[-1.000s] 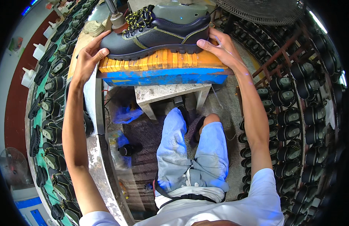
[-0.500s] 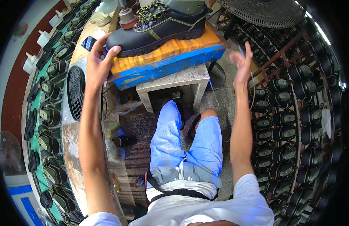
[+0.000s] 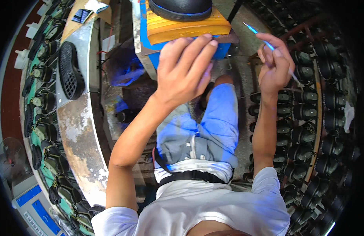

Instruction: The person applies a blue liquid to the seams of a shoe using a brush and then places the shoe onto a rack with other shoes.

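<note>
A black shoe (image 3: 181,9) stands on a yellow ridged pad (image 3: 186,30), its rounded end toward me and its upper part cut off by the frame. Under the pad is a blue box-like base (image 3: 220,52). My left hand (image 3: 184,70) lies over the pad's front edge, back of the hand up and fingers stretched out. It holds nothing that I can see; whether the fingertips touch the pad I cannot tell. Off to the right, my right hand (image 3: 277,63) is closed around a slim blue pen (image 3: 252,29), whose pale tip points up and left.
A black shoe sole (image 3: 70,70) lies on the worn worktable (image 3: 81,129) at left, with a dark phone-like object (image 3: 81,15) beyond it. Shoes line the green conveyor (image 3: 41,118) and fill racks (image 3: 304,129) at right. White squeeze bottles (image 3: 21,59) stand far left.
My left hand has left the shoe's toe and moved right to the pad's front edge. The shoe and pad have turned end-on to me. My right hand has closed around the pen.
</note>
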The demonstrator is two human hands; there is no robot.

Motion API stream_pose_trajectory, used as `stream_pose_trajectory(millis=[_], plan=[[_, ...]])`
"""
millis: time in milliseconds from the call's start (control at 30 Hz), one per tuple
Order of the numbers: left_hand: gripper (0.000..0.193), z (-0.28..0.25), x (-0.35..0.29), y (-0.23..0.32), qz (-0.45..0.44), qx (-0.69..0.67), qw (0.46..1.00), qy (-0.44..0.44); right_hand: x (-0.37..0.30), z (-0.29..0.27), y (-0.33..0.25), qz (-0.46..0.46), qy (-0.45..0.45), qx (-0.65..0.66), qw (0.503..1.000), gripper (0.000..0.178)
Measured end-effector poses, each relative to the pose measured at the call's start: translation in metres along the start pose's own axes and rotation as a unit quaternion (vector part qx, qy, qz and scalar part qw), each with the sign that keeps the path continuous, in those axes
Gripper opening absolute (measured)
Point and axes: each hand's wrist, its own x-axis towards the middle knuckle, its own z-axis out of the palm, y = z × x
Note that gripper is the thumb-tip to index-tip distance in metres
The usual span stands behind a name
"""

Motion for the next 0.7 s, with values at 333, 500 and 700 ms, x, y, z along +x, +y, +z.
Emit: stream_pose_trajectory(millis=[333, 500, 700], plan=[[0.048, 0.105, 0.011, 0.046, 0.076, 0.134, 0.988, -0.023, 0.039, 0.061, -0.046, -0.341, -0.185, -0.406, 0.828, 0.025], [0.049, 0.130, 0.011, 0.049, 0.046, 0.077, 0.995, -0.046, 0.048, 0.069, -0.036, -0.338, -0.175, -0.445, 0.811, 0.025], [0.046, 0.083, 0.015, 0.045, 0.034, 0.092, 0.994, -0.051, 0.045, 0.059, -0.050, -0.312, -0.187, -0.466, 0.806, 0.025]])
